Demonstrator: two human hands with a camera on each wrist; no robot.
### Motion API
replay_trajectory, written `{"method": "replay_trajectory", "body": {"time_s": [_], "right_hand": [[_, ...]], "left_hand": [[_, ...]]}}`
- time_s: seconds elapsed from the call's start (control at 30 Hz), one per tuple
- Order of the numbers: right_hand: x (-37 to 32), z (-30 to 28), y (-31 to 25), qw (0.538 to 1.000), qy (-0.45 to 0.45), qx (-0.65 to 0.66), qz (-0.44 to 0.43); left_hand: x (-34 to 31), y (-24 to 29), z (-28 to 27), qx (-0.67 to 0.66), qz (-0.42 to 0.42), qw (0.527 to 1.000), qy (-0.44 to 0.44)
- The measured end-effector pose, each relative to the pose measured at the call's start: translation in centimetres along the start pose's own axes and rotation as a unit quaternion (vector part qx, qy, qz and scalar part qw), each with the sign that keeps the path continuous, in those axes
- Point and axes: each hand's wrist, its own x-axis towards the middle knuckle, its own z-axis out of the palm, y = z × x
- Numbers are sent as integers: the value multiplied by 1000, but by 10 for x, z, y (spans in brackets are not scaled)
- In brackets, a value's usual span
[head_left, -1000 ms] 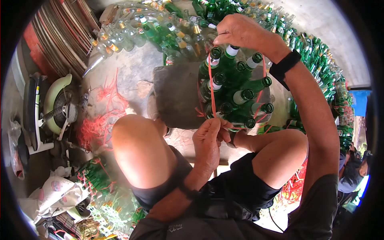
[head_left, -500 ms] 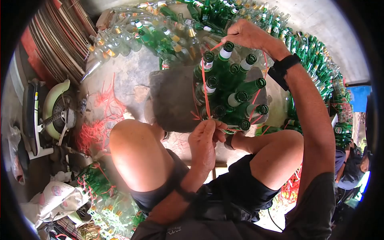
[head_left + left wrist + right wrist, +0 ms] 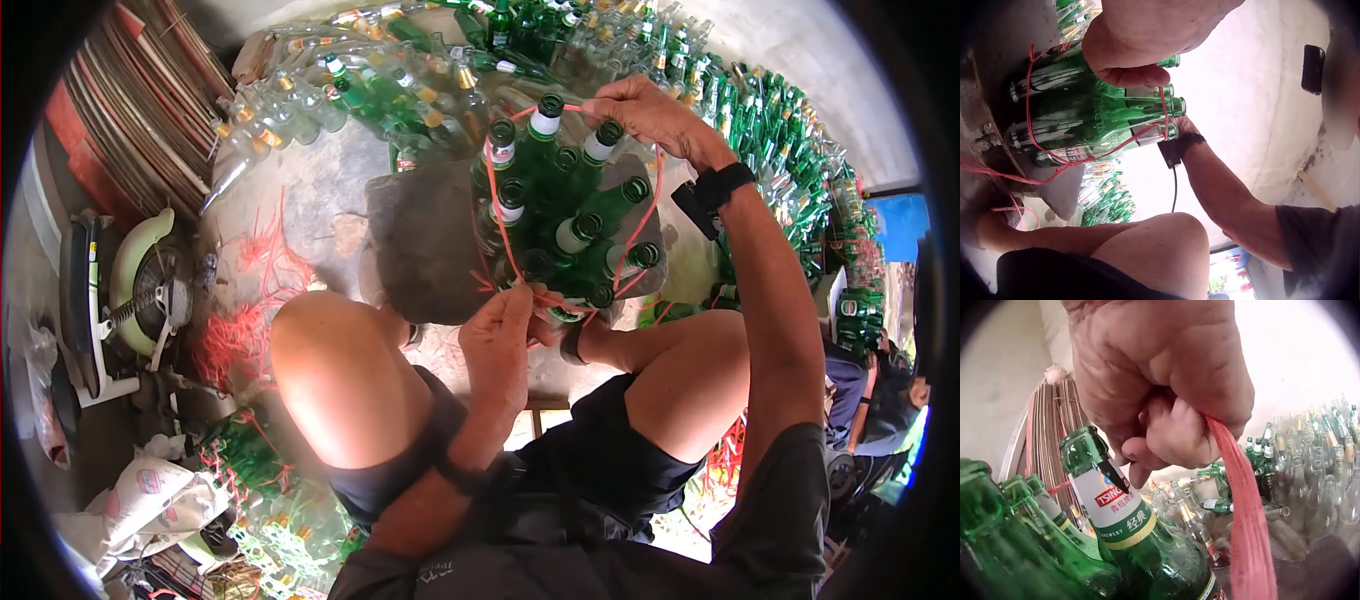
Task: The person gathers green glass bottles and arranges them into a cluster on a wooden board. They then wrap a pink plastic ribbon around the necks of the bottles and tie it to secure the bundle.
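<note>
Several green beer bottles (image 3: 588, 232) stand bunched upright on a dark stone block (image 3: 425, 250). A red plastic strap (image 3: 497, 205) loops around and over their necks. On the near side of the bunch, my left hand (image 3: 497, 340) pinches the strap between thumb and finger. My right hand (image 3: 650, 112) grips the loop at the far side, just above the bottle mouths. In the right wrist view, the flat strap (image 3: 1249, 519) comes out of the curled fingers, beside a bottle with a white and green label (image 3: 1113, 503). The left wrist view shows strands crossing the bottles' sides.
Piles of green and clear bottles (image 3: 790, 170) line the wall at the back and right. Tangled red strips (image 3: 245, 320) lie on the floor at left, near a scooter wheel (image 3: 145, 265). Stacked boards (image 3: 135, 110) lean at the far left. My bare knees flank the block.
My right hand has moved down and right, drawing the strap loop over the far bottle necks. The left hand keeps its pinch on the near side. The head view has shifted slightly.
</note>
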Motion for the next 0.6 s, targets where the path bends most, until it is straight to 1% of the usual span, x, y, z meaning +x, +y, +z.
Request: {"method": "replay_trajectory", "body": {"time_s": [0.1, 0.17, 0.2, 0.23, 0.27, 0.33, 0.37, 0.43, 0.47, 0.53, 0.57, 0.6], "right_hand": [[-10, 5, 15, 998, 25, 46, 18], [-18, 12, 24, 994, 42, 99, -3], [-22, 12, 27, 995, 33, 92, -20], [-25, 13, 30, 995, 36, 94, -17], [-27, 13, 32, 995, 40, 79, -35], [-37, 19, 28, 994, 52, 63, -70], [-40, 22, 31, 994, 54, 67, -68], [-42, 25, 39, 992, 77, 52, -87], [-42, 24, 42, 992, 79, 54, -86], [-44, 22, 47, 983, 90, -62, -146], [-45, 25, 50, 983, 91, -61, -146], [-47, 28, 53, 974, 113, -63, -188]], "left_hand": [[1, -3, 0, 24, 12, 1000, -7], [0, -8, -1, 38, 18, 999, -12], [1, -11, -1, 46, 46, 998, -16], [1, -12, 1, 53, 74, 996, -21], [0, -12, 3, 57, 71, 996, -23], [-4, -13, 8, 119, 115, 986, -29], [-5, -16, 7, 122, 112, 986, -30], [-4, -22, 6, 212, 183, 958, -56], [-4, -23, 8, 214, 182, 958, -58], [-5, -23, 13, 244, 170, 951, -83], [-3, -24, 16, 245, 171, 951, -83], [-1, -25, 18, 276, 185, 940, -77]]}}
